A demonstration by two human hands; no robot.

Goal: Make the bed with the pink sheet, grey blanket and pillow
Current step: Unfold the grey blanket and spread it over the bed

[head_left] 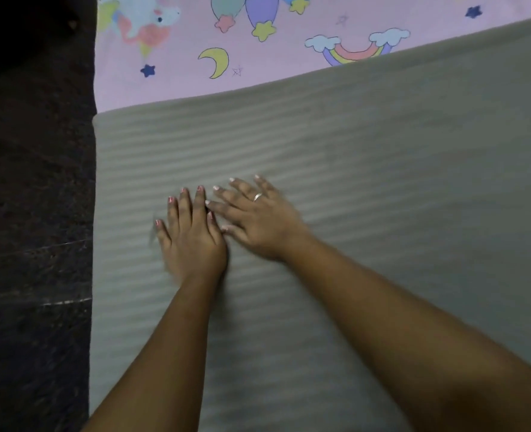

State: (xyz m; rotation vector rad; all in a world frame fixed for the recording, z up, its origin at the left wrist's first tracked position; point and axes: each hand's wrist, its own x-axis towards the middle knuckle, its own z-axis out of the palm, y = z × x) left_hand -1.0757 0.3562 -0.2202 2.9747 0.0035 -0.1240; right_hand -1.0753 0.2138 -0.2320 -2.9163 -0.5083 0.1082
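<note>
- Left hand (192,235) lies flat, palm down, on the grey blanket (367,188); fingers straight and close together, gripping nothing.
- Right hand (258,219) also flat on the blanket, just beside the left; fingers spread, a ring (257,197) on one of them. Its fingertips touch or slightly overlap the left hand's forefinger side; hard to tell which, some blur.
- Blanket runs under and all around both hands, faintly ribbed, mostly smooth. Its folded top edge lies well beyond the fingertips.
- Pink sheet (258,67), printed with moon, stars and rainbow, shows past that edge, ahead of the hands, lying flat.
- Dark floor (33,213) off the left hand's outer side; the blanket's side edge runs near that hand.
- No pillow in view.
- Step in hand, as I read it: pressing and smoothing the blanket near its side edge, sheet already laid.
- Task seems well along; the pillow is likely what remains.
- Next move calls for open palms sweeping outward from each other toward the edges, light pressure so the blanket does not drag off the sheet, then fetching the pillow to the bare pink end.
</note>
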